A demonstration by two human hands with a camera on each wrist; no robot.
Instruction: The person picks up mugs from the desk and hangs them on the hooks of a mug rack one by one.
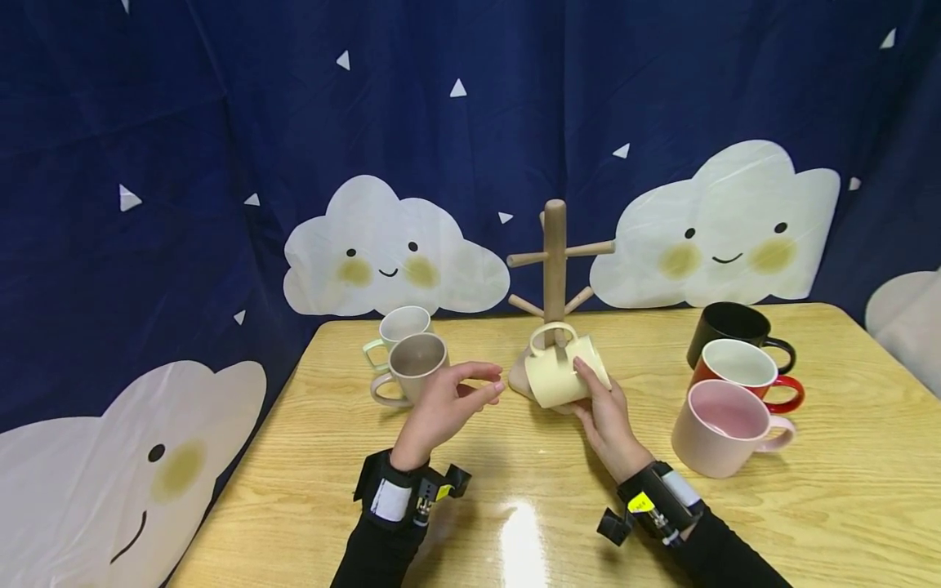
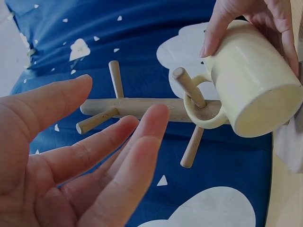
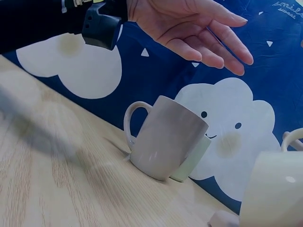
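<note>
Yellow mug: the pale yellow mug [image 1: 562,380] is raised off the table [image 1: 507,465], at the lower front of the wooden mug tree [image 1: 555,273].
Mug orientation: body on its side; in the head view the long axis runs near level, rising slightly to the right, with the handle [image 2: 208,125] uppermost. Which end is the mouth cannot be told.
Handle and peg: the left wrist view shows a lower peg [image 2: 191,88] crossing the handle loop, its base seen within the loop; contact cannot be told.
Right hand: the right hand [image 1: 608,420] grips the mug body at its right end, between thumb and fingers.
Left hand: the left hand [image 1: 454,404] holds nothing; fingers spread and slightly bent, left of the yellow mug.
Left-side mugs: taupe mug [image 1: 415,380], with a pale green mug [image 1: 404,325] behind. The left hand overlaps the taupe mug in the head view; the right wrist view shows it above, apart.
Right-side mugs: pink [image 1: 713,441], red [image 1: 738,363] and black [image 1: 702,339], front to back.
Obstruction: the yellow mug hides part of the tree's lower post and base in the head view.
Backdrop: navy curtain [image 1: 412,122] with smiling clouds.
</note>
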